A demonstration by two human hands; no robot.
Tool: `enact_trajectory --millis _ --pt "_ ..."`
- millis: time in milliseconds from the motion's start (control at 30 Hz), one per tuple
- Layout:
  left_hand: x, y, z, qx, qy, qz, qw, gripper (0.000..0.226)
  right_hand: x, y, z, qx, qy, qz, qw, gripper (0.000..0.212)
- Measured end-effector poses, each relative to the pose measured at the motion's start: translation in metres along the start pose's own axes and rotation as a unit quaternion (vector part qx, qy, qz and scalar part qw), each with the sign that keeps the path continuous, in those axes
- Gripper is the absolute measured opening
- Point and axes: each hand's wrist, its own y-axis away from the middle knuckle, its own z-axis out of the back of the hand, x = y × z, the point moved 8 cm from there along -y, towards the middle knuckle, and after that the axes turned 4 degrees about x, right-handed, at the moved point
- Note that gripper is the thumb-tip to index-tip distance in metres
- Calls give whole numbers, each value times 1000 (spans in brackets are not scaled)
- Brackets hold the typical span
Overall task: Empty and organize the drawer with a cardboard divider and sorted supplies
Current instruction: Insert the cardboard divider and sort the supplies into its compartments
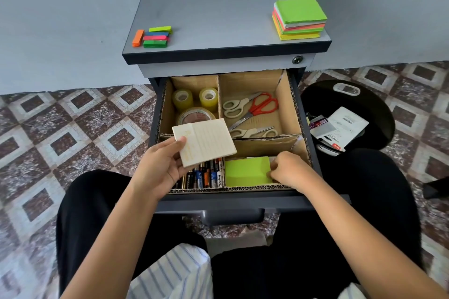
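Note:
The open drawer (pixel 233 198) holds a cardboard divider (pixel 283 104) with four compartments. Tape rolls (pixel 195 104) fill the back left one, scissors (pixel 252 109) the back right, batteries (pixel 206 175) the front left. My left hand (pixel 161 165) holds a cream lined notepad (pixel 206 141) above the batteries, thumb on top. My right hand (pixel 288 170) pinches the right edge of a green sticky-note pad (pixel 246 171) lying in the front right compartment.
On the cabinet top (pixel 218 7) sit a stack of coloured sticky notes (pixel 298 18) at the right and coloured page flags (pixel 153 36) at the left. A black bin (pixel 379 116) with discarded packaging stands right of the drawer. My knees flank the drawer front.

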Motion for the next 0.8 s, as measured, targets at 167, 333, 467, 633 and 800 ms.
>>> enact_trajectory --millis 167,333,467,633,800 --pt "11 2 -19 28 -8 16 999 18 -4 0 0 5 -26 20 999 27" --pt "20 2 -41 52 -27 32 998 19 -2 7 11 -28 -74 36 996 29" --pt "36 1 -58 76 -67 71 992 18 -13 16 37 -116 -164 53 978 31" --pt "57 -4 -82 95 -96 121 983 17 -24 47 74 -189 -241 85 948 22" --pt "57 -9 -87 78 -102 120 984 16 -18 42 62 -146 -193 106 965 29"
